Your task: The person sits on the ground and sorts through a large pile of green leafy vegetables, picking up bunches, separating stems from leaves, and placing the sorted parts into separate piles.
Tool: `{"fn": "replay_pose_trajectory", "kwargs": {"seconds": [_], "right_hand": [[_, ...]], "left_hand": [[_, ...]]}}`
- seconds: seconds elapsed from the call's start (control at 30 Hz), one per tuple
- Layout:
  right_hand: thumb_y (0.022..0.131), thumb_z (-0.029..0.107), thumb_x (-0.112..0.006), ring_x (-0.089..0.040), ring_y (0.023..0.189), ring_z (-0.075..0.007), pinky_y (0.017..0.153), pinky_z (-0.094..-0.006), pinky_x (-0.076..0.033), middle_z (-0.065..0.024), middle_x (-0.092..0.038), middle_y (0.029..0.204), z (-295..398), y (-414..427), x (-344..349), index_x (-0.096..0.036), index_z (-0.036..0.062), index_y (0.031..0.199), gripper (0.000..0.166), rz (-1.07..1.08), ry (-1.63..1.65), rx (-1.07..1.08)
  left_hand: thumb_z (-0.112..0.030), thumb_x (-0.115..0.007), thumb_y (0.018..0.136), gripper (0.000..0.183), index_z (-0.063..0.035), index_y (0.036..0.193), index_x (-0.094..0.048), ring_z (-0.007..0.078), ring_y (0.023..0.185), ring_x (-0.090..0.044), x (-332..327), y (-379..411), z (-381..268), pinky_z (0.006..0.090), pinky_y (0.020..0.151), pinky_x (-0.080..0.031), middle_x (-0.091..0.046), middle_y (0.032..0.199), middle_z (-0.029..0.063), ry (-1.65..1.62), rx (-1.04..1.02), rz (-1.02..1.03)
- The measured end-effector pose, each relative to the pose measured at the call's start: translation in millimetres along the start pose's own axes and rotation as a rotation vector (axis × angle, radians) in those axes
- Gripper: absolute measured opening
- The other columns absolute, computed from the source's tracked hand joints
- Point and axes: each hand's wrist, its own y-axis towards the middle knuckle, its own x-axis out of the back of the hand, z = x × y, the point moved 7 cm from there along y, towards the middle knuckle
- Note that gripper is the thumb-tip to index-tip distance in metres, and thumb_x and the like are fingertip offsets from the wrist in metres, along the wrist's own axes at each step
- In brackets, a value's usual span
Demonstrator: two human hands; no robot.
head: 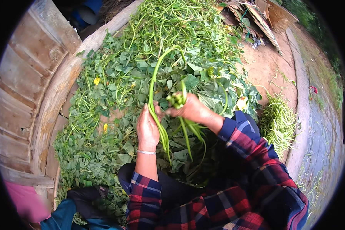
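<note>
My left hand (147, 130), with a silver bracelet at the wrist, grips a few long green stalks (154, 77). One of them rises and bends over at the top, while their lower ends hang past the palm. Close beside it, my right hand (197, 110) is closed around a bundle of cut green stalks (176, 101). The bundle's ends face up, and its thin tips dangle below the fist. This hand is slightly blurred, and its fingertips are near my left fingers; whether they touch, I cannot tell. Beneath both hands spreads a heap of green leaves and vines (132, 72).
To the right lies a pile of pale green stalks (277, 123) near the concrete edge (302, 86). A log sill (60, 100) and wooden wall (26, 86) bound the left. A woven basket (281, 21) stands far right. Another person's dark sleeve (84, 199) shows lower left.
</note>
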Motion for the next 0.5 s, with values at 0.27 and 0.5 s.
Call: {"fn": "replay_pose_trajectory", "kwargs": {"seconds": [0.27, 0.5], "right_hand": [[0.070, 0.020, -0.073, -0.060, 0.073, -0.0343, 0.067, -0.0382, -0.050, -0.0157, -0.061, 0.079, 1.1, -4.6, -17.8, -0.057, 0.0027, 0.090, 0.031, -0.153, -0.336, 0.208], [0.068, 0.015, -0.071, -0.061, 0.071, -0.0176, 0.069, -0.0308, -0.050, -0.0085, -0.063, 0.079, -8.1, 7.5, 12.3, -0.057, 0.0043, 0.092, 0.029, -0.165, -0.147, 0.034]], "left_hand": [[-0.027, -0.044, 0.097, 0.032, 0.0000, 0.112, -0.053, 0.0151, 0.099, -0.052, -16.9, 1.4, 18.6, 0.0292, 0.088, -0.040, -0.056, 0.107, 0.0070, 0.063, -0.027, 0.082], [0.005, -0.045, 0.085, 0.048, 0.0004, 0.132, -0.037, 0.0170, 0.116, -0.046, -13.1, -2.0, 25.1, 0.0288, 0.098, -0.035, -0.047, 0.127, 0.0088, 0.437, -0.003, 0.134]]}}
